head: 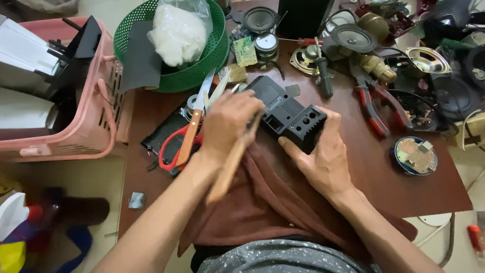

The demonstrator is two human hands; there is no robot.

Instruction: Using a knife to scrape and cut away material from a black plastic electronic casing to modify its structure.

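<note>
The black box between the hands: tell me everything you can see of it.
The black box is a squarish casing, apparently matte plastic. Its upper face shows a rectangular opening and moulded recesses; its end face has several round holes. It lies tilted on the brown cloth at the table's middle. The right hand grips its near corner; the left hand, holding a wooden-handled tool, covers its left side.

I am sitting in a home repair workshop: around my wooden table [384, 192] are lying loose speakers [352, 38], pliers [376, 108], circuit boards [245, 50].
</note>
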